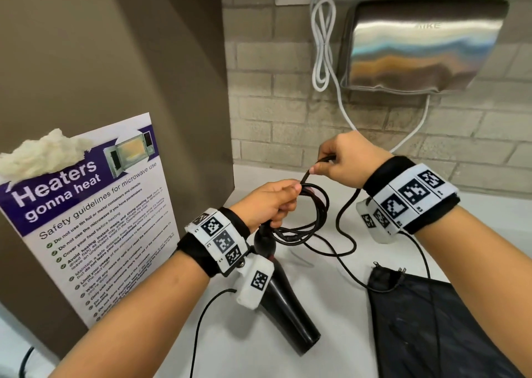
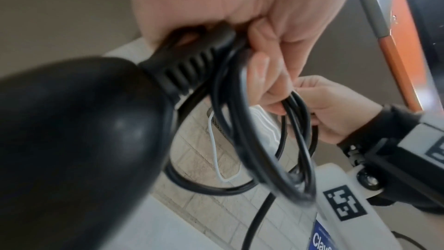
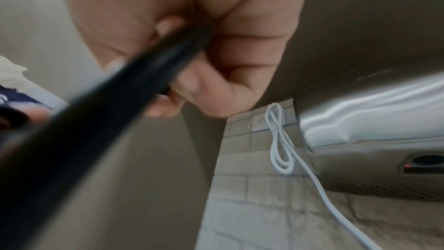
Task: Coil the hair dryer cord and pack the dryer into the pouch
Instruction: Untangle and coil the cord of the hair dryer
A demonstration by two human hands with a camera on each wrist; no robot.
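Black cord (image 1: 313, 205) loops bunched in left hand (image 1: 267, 205) w/ dryer (image 1: 288, 302) hanging, freeing right hand (image 1: 345, 161), at 2 o'clock, to pinch & feed slack; pouch (image 1: 431, 320) waits on bench (image 1: 331, 349).

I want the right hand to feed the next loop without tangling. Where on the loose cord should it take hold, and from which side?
Judging from the head view, pinch the cord on the free run just beyond the coil the left hand grips, coming from above and the right. That stretch hangs clear of the counter, while further on it trails toward the pouch. The right hand already pinches there.
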